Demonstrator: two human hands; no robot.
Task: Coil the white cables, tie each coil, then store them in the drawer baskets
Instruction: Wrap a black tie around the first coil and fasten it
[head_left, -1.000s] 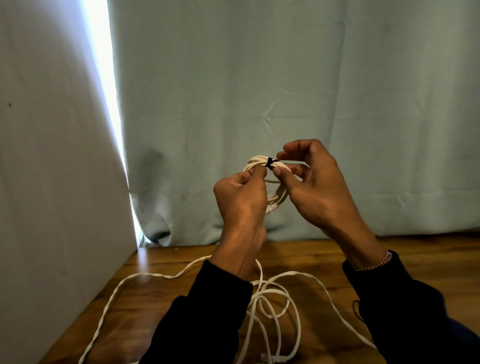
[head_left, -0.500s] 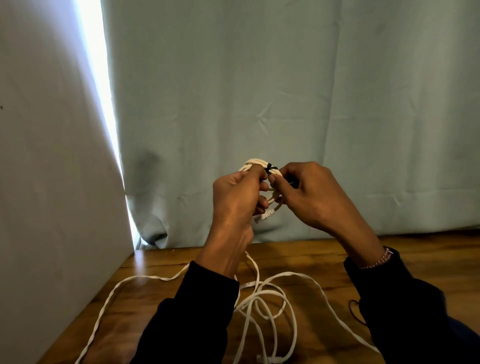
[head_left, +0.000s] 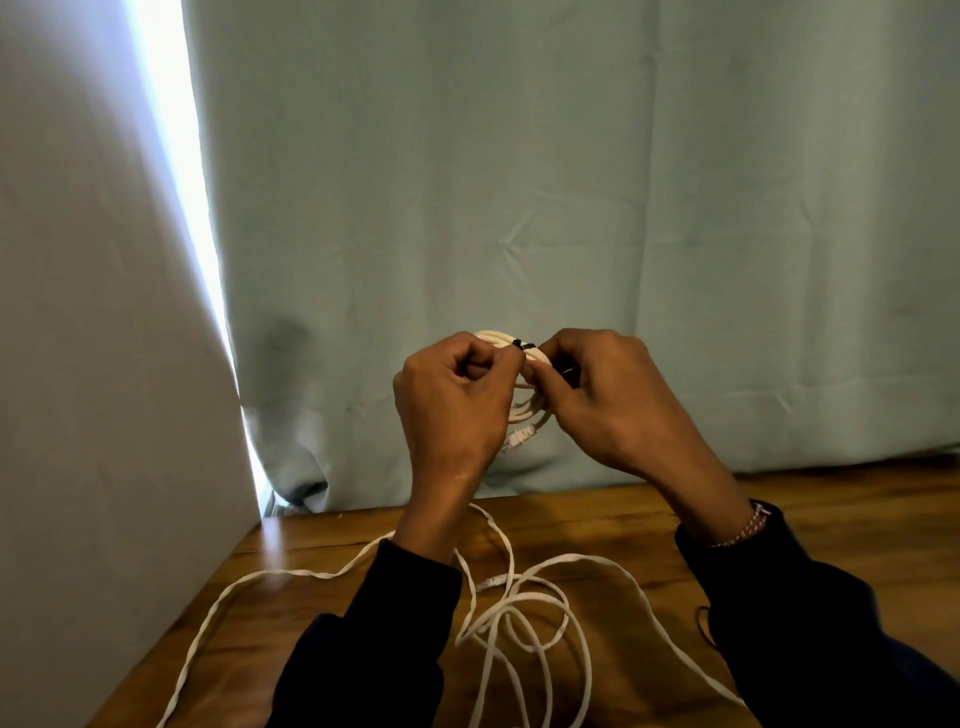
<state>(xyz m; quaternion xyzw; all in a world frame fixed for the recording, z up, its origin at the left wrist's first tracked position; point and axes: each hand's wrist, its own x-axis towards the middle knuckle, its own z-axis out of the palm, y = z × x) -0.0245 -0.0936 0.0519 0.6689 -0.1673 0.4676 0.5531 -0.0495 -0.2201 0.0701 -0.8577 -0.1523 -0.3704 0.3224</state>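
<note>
A small white cable coil (head_left: 524, 408) is held up in the air in front of the curtain, between both hands. My left hand (head_left: 454, 402) grips its left side with curled fingers. My right hand (head_left: 608, 400) pinches the black tie (head_left: 524, 345) wrapped round the top of the coil; the tie's loose end sticks out by the right fingers. A clear plug (head_left: 518, 438) of the coil hangs below my left hand. A second long white cable (head_left: 519, 618) lies loose and tangled on the wooden table (head_left: 597, 525) beneath my forearms.
A pale green curtain (head_left: 519, 208) hangs behind the table, with a bright gap of daylight at its left. A white wall (head_left: 93, 415) bounds the table's left side. A thin dark loop (head_left: 702, 623) lies on the table by my right sleeve.
My right fingers have curled in closer on the black tie and both hands have drawn together on the coil. The coil's plug now hangs in sight below my left hand.
</note>
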